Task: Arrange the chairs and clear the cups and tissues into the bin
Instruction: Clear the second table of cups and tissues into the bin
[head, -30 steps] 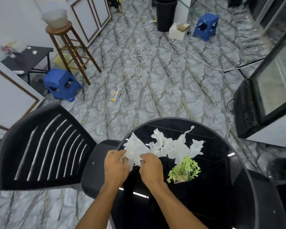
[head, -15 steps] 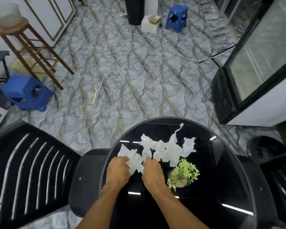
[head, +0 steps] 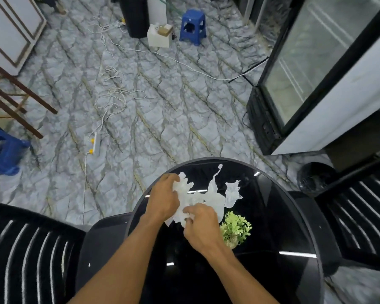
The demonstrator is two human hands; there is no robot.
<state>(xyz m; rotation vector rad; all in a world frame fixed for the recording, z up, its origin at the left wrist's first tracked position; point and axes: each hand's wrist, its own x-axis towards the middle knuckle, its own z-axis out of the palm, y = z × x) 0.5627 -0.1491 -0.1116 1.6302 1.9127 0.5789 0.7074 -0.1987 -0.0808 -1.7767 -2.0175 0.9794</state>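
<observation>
White crumpled tissues (head: 213, 194) lie spread on the round black glass table (head: 272, 216). My left hand (head: 164, 199) grips the left end of the tissues with curled fingers. My right hand (head: 201, 224) pinches the tissues at their near edge. One black slatted chair (head: 31, 255) stands at the left of the table, another black chair (head: 360, 216) at the right. A tall black bin (head: 133, 15) stands on the floor at the far end of the room. No cups are in view.
A small green plant (head: 236, 230) sits on the table beside my right hand. White cables and a power strip (head: 95, 145) cross the marble floor. Blue stools (head: 193, 26) (head: 0, 150), a wooden stool (head: 11, 99), a glass-door fridge (head: 316, 69) and a small dark bin (head: 316, 177) stand around.
The view has swung right and closer. My left hand has reached further forward over the tissues, and my right hand has drawn its part nearer, bunching them together.
</observation>
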